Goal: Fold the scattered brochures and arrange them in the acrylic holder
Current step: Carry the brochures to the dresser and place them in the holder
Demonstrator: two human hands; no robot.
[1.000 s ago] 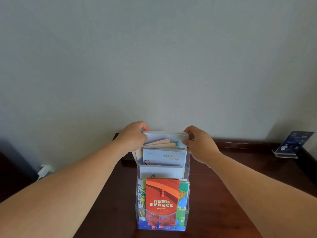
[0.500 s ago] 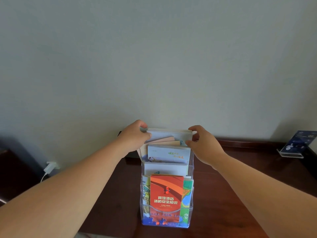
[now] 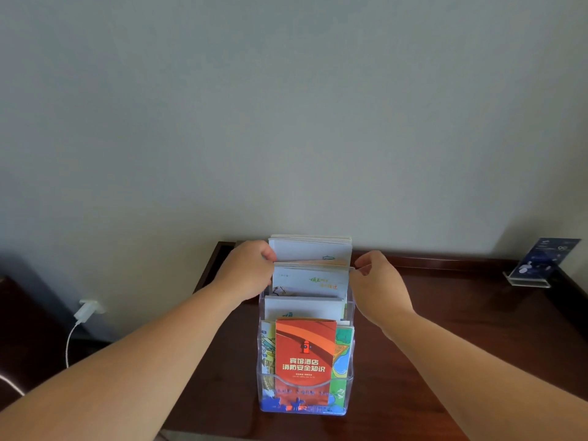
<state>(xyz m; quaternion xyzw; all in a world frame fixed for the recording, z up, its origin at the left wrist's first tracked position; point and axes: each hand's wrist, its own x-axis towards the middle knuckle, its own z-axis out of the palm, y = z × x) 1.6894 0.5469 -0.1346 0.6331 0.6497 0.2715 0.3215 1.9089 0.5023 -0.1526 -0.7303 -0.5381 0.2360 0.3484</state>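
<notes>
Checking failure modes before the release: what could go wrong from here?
1. Left hand and right hand pinch the second stack high on the acrylic holder; a downward shove may tip or slide it.
2. The back stack stands tall beside the left hand; a nudge could knock it askew.

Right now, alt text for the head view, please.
The left hand and right hand grip the side edges of pale brochures in the rear pockets of a clear acrylic holder on a dark wooden table. An orange brochure stands in the front pocket, with a grey wall behind.
</notes>
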